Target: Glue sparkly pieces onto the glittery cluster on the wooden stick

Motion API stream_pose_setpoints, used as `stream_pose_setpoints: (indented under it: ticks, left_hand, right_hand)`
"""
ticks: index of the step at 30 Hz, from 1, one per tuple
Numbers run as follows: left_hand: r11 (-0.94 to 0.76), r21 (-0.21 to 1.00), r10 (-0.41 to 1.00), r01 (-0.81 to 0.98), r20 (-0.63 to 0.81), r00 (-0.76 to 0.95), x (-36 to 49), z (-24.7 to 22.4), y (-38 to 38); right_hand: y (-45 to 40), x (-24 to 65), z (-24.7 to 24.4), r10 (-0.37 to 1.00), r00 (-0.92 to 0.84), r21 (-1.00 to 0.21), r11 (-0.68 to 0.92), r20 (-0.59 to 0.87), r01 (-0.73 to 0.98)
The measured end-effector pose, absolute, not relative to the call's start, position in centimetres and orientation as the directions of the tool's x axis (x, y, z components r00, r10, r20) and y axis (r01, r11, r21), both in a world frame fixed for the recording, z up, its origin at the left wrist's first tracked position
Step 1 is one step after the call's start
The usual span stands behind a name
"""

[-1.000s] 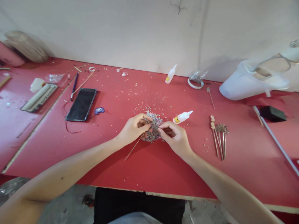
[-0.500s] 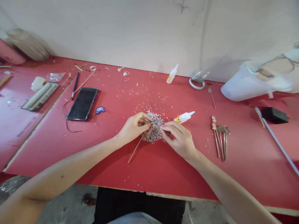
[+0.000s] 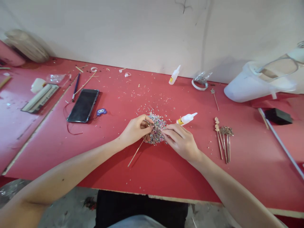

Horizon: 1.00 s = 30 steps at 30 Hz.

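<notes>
My left hand (image 3: 139, 129) is closed on a thin golden stick (image 3: 136, 154), whose lower end points down toward the table's front edge. The stick's upper end is mostly hidden by my fingers. A heap of small glittering beads (image 3: 158, 136) lies on the red table under and between both hands. From the right, my right hand (image 3: 178, 136) reaches over the heap with thumb and fingers pinched; anything between its fingertips is too small to make out. Just behind it lies a white glue bottle (image 3: 187, 118) with a yellow label.
A phone (image 3: 83, 105), a blue trinket (image 3: 102, 111) and a knife package (image 3: 40, 98) lie left. Decorated sticks (image 3: 226, 145) lie right, near a white bucket (image 3: 251, 83) and a black block (image 3: 278, 116). Another glue bottle (image 3: 174, 75) stands by the wall.
My right hand has moved slightly left, its fingertips closer to my left hand. The lower end of the stick has swung a little to the left.
</notes>
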<state>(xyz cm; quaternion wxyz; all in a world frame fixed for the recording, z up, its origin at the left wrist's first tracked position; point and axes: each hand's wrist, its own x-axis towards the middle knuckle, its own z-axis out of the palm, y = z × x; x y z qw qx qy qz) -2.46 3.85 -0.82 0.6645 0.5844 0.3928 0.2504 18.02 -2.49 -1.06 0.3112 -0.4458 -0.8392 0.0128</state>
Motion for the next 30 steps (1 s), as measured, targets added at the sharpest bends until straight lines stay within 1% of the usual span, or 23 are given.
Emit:
stream_pose_setpoints:
  ticks: [7, 13, 18, 26, 30]
  left_hand:
    - [0.191, 0.975, 0.789, 0.116, -0.223, 0.573, -2.46, -0.73, 3.83]
    - [0.191, 0.975, 0.788, 0.118, -0.224, 0.574, -2.4, -0.65, 3.81]
    - [0.21, 0.971, 0.783, 0.117, -0.238, 0.575, -2.42, -0.71, 3.87]
    - [0.271, 0.957, 0.77, 0.105, -0.281, 0.572, -2.35, -0.45, 3.91]
    - [0.273, 0.957, 0.766, 0.101, -0.28, 0.579, -2.36, -0.31, 3.99]
  right_hand:
    - [-2.51, 18.24, -1.51, 0.738, -0.431, -0.276, 0.622, 0.52, 0.732]
    - [-2.49, 18.19, -1.42, 0.756, -0.421, -0.31, 0.611, 0.501, 0.729]
    - [-2.49, 18.22, -1.34, 0.749, -0.421, -0.317, 0.62, 0.512, 0.718]
    - [-2.5, 17.98, -1.22, 0.809, -0.299, -0.471, 0.55, 0.506, 0.69]
    - [-2.55, 17.64, -1.18, 0.837, -0.25, -0.551, 0.516, 0.487, 0.656]
